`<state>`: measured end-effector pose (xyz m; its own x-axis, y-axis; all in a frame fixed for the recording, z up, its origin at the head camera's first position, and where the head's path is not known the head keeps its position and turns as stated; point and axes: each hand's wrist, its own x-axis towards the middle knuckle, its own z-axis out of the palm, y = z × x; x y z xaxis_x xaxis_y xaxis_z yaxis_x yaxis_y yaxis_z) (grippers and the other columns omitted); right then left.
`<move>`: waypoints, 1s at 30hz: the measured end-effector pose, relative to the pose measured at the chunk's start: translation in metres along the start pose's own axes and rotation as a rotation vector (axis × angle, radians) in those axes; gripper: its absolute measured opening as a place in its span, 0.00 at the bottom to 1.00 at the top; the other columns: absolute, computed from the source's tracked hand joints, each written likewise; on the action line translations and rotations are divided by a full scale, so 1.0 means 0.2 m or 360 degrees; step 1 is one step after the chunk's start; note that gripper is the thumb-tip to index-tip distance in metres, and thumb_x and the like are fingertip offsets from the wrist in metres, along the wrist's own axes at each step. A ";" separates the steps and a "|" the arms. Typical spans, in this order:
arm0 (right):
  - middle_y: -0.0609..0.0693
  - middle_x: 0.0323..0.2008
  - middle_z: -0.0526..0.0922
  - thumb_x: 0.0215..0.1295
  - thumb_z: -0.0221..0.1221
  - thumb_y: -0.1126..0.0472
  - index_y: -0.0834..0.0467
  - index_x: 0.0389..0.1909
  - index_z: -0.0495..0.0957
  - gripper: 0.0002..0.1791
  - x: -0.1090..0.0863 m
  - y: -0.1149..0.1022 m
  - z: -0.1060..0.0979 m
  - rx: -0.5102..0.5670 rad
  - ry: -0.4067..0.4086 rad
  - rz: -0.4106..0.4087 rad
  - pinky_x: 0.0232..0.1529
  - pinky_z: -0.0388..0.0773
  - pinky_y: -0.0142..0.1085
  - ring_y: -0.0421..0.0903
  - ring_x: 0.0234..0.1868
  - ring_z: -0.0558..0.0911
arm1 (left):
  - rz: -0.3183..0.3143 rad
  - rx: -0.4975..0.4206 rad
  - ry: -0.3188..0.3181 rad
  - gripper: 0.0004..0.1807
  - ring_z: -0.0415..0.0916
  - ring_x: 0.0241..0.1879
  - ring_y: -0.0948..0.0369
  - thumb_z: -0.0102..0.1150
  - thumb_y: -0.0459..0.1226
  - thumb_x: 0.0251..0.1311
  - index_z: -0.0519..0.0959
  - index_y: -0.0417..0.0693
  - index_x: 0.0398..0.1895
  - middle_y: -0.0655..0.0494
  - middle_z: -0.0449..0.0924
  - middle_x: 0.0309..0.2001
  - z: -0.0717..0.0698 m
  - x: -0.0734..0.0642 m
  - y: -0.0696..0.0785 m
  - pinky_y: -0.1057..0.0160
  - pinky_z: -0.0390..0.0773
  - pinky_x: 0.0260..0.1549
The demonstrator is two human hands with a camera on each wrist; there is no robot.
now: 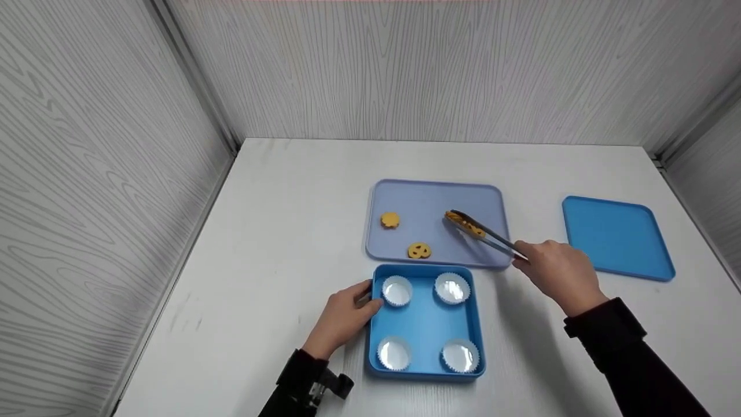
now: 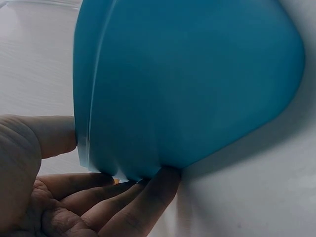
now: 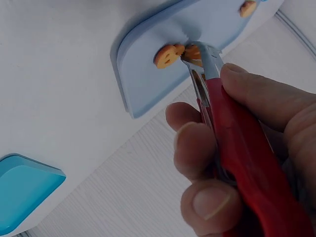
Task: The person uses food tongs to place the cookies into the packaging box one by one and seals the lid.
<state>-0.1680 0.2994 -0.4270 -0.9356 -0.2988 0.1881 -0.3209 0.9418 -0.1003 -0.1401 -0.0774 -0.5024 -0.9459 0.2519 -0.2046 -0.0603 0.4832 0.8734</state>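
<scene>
Blue box, qty 1, on the white table. I've got my left hand gripping its left wall: thumb at the rim, fingers against the outside. Inside I count 4 white fluted cups, 2 at the far end, 2 at the near end. Right hand is wrapped round 1 pair of red-handled tongs, metal tips over the pale blue tray just beyond the box. At the tips: at least 1 holed cookie. More orange shows between the jaws; can't tell from my end if that's a second piece. Can't confirm a firm pinch either. Loose on that tray, apart from the tongs: 1 flower-shaped cookie toward the left edge, 1 pretzel-shaped cookie by the edge nearest the box. Second tray, 1 flat blue tray, sits to the right of the pale one, near my right hand. Woodgrain panels: 3, left, back and right.
</scene>
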 end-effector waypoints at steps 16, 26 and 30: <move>0.57 0.24 0.85 0.60 0.72 0.64 0.62 0.46 0.85 0.14 -0.08 0.02 0.01 -0.0043 0.0080 -0.0045 0.13 0.70 0.41 0.52 0.20 0.80 | 0.0038 -0.0011 0.0022 0.33 0.71 0.69 0.47 0.58 0.46 0.73 0.67 0.37 0.74 0.40 0.71 0.71 0.00 -0.01 0.00 0.49 0.71 0.68; 0.56 0.24 0.86 0.59 0.72 0.64 0.62 0.50 0.84 0.18 -0.13 0.03 0.02 -0.0138 0.0192 -0.0159 0.13 0.71 0.40 0.52 0.20 0.81 | 0.0015 -0.0012 0.0015 0.33 0.69 0.70 0.48 0.58 0.46 0.73 0.67 0.38 0.75 0.42 0.71 0.71 0.01 0.00 0.00 0.49 0.70 0.69; 0.57 0.27 0.88 0.58 0.73 0.64 0.62 0.53 0.84 0.21 -0.15 0.04 0.02 -0.0171 0.0324 -0.0264 0.12 0.69 0.38 0.52 0.19 0.82 | 0.0004 -0.0023 0.0010 0.33 0.69 0.71 0.48 0.58 0.46 0.73 0.67 0.38 0.75 0.42 0.70 0.71 0.00 -0.01 0.00 0.49 0.70 0.69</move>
<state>-0.1421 0.3146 -0.4383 -0.8193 -0.4232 0.3869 -0.4394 0.8969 0.0504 -0.1387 -0.0770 -0.5027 -0.9480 0.2481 -0.1995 -0.0622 0.4702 0.8803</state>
